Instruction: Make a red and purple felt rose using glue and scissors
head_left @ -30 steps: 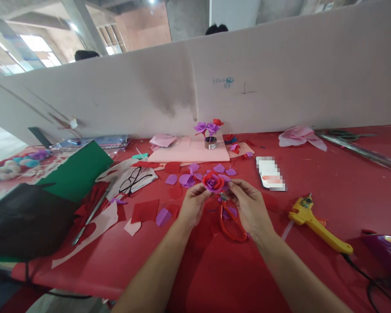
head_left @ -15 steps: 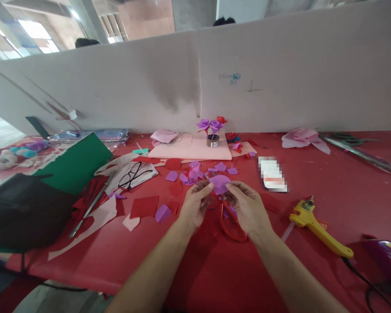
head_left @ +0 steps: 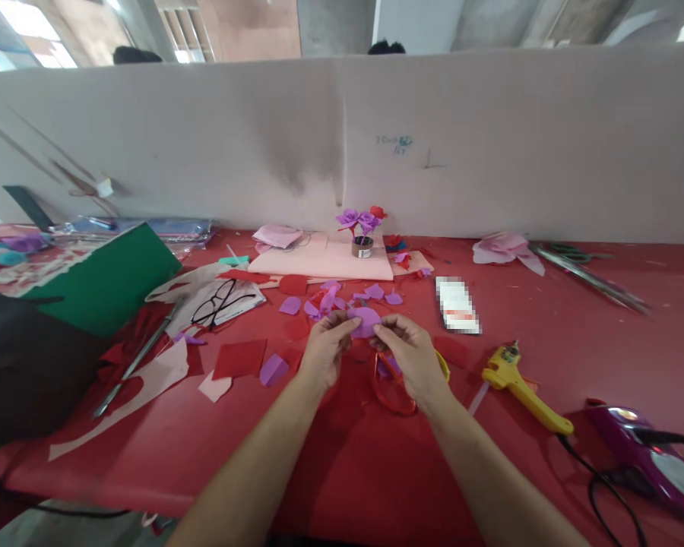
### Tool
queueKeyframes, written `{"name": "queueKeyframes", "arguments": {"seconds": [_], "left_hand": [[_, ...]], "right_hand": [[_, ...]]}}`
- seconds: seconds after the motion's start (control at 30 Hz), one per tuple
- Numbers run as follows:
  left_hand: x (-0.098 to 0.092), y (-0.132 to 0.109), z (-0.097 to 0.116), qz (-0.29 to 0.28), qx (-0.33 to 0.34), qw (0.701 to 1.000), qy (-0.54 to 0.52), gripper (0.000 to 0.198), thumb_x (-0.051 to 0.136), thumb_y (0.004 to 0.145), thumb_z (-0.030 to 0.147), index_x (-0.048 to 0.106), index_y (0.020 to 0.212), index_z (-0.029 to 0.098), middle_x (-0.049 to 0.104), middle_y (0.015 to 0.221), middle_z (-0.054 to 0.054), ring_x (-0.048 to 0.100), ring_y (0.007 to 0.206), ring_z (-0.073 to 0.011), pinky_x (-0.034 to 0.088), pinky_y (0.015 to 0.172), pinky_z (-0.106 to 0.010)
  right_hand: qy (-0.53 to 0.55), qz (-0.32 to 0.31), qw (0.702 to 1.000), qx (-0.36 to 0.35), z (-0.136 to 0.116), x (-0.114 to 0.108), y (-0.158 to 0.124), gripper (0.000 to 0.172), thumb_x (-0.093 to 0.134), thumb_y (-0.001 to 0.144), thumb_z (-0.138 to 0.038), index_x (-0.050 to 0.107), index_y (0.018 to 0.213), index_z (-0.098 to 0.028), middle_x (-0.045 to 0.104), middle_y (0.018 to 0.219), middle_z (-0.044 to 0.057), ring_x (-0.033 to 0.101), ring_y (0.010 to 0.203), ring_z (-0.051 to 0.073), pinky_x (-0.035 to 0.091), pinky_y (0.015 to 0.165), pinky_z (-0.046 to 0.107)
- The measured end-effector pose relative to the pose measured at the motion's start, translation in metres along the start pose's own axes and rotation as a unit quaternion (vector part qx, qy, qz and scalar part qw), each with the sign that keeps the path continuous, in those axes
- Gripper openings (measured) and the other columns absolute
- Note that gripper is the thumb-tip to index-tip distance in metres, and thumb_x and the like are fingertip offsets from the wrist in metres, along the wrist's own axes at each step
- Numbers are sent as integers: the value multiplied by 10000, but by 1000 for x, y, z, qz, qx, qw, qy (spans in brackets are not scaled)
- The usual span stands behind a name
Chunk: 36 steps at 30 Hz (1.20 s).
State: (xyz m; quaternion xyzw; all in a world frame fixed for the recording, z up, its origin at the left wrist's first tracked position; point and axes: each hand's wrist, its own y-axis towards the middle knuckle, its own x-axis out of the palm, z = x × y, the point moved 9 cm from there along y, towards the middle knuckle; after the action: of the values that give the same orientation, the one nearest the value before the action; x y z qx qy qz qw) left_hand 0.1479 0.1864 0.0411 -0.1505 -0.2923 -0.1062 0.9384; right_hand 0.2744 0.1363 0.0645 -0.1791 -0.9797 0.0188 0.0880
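Note:
A purple petal-shaped piece [head_left: 365, 322], of paper or felt, is stretched between my hands above the red table. The fingers of my left hand [head_left: 327, 342] pinch its left edge. At its right edge, my right hand [head_left: 403, 346] grips it between thumb and fingers. Red-handled scissors [head_left: 388, 391] lie under my right hand, their blades hidden. Just beyond the hands is a loose pile of purple petals [head_left: 327, 296]. Farther back, purple and red flowers [head_left: 360, 220] stand in a small brown pot [head_left: 362, 247] on pale pink sheets [head_left: 296, 264].
To the right lie a phone [head_left: 457, 305], a yellow glue gun [head_left: 527, 389] with its cord and a purple device [head_left: 644, 452]. Glasses [head_left: 216, 304], red squares [head_left: 239, 358], a metal rod [head_left: 137, 361] and a green board [head_left: 108, 281] lie left. A white partition [head_left: 205, 144] rises behind.
The view has turned slightly right, so everything sits farther left in the picture. Both hands still hold the purple petal, in nearly the same pose.

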Motion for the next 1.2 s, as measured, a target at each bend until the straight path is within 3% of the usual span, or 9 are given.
{"name": "queueKeyframes", "arguments": {"seconds": [0.13, 0.27, 0.43, 0.6, 0.67, 0.8, 0.87, 1.1, 1.2], "left_hand": [[8, -4, 2, -36, -13, 999, 38, 263, 833, 570, 233, 602, 660, 146, 365, 426, 109, 220, 359, -8, 134, 397, -207], [15, -8, 5, -85, -37, 990, 107, 335, 851, 568, 317, 733, 817, 127, 442, 435, 75, 219, 382, -20, 115, 416, -237], [22, -11, 6, -121, -30, 975, 183, 247, 848, 536, 214, 768, 753, 127, 694, 688, -53, 507, 550, -88, 294, 496, -223], [12, -8, 7, -84, -2, 975, 204, 178, 817, 566, 234, 724, 675, 129, 597, 574, 9, 427, 504, -57, 272, 481, -195], [5, -5, 8, -54, 4, 980, 193, 222, 825, 558, 257, 694, 678, 124, 546, 546, 38, 349, 457, -35, 226, 453, -188], [-4, -2, 16, -2, 19, 988, 151, 297, 848, 523, 268, 623, 657, 128, 473, 513, 75, 281, 412, -18, 174, 418, -187], [-6, -2, 20, 12, 20, 991, 130, 307, 855, 508, 246, 616, 662, 133, 484, 523, 74, 295, 409, -16, 177, 411, -182], [-26, -12, 18, -4, -67, 978, 199, 284, 878, 461, 187, 696, 670, 125, 548, 492, 35, 260, 360, -5, 122, 389, -195], [-47, -16, 19, -8, -94, 964, 247, 274, 888, 438, 196, 676, 602, 137, 457, 411, 69, 234, 341, -10, 103, 386, -198]], "right_hand": [[2, 9, 1000, 10, -5, -9, 5, 159, 738, 657, -307, 645, 726, -199, 640, 622, -29, 577, 578, 126, 459, 588, 255], [-92, -39, 995, -2, -15, -11, 8, 100, 697, 643, -246, 661, 718, -190, 629, 597, -37, 552, 549, 114, 425, 567, 244], [-249, -143, 957, -39, -22, 1, -3, 120, 602, 688, -170, 699, 750, -203, 643, 630, -40, 556, 575, 115, 400, 567, 235], [-359, -51, 927, -98, -44, -48, -24, 150, 598, 765, -242, 705, 869, -233, 737, 825, 21, 676, 778, 202, 492, 734, 326], [-468, 17, 879, -91, -49, -90, -33, 249, 591, 762, -227, 703, 984, -227, 741, 952, 70, 680, 897, 255, 498, 797, 382], [-733, 123, 667, 43, -39, -178, -49, 401, 556, 779, -254, 635, 1156, -143, 661, 1156, 199, 599, 1066, 408, 452, 848, 522], [-754, 120, 641, 74, -30, -196, -52, 367, 534, 781, -228, 635, 1118, -124, 672, 1096, 214, 614, 1018, 405, 455, 814, 506], [-747, 118, 652, 54, -29, -204, -50, 434, 541, 773, -178, 583, 1192, -74, 646, 1097, 255, 648, 955, 338, 456, 750, 378], [-673, 172, 719, 17, -47, -218, -59, 330, 534, 813, -295, 659, 1053, -105, 669, 867, 233, 664, 817, 351, 436, 638, 398]]}}
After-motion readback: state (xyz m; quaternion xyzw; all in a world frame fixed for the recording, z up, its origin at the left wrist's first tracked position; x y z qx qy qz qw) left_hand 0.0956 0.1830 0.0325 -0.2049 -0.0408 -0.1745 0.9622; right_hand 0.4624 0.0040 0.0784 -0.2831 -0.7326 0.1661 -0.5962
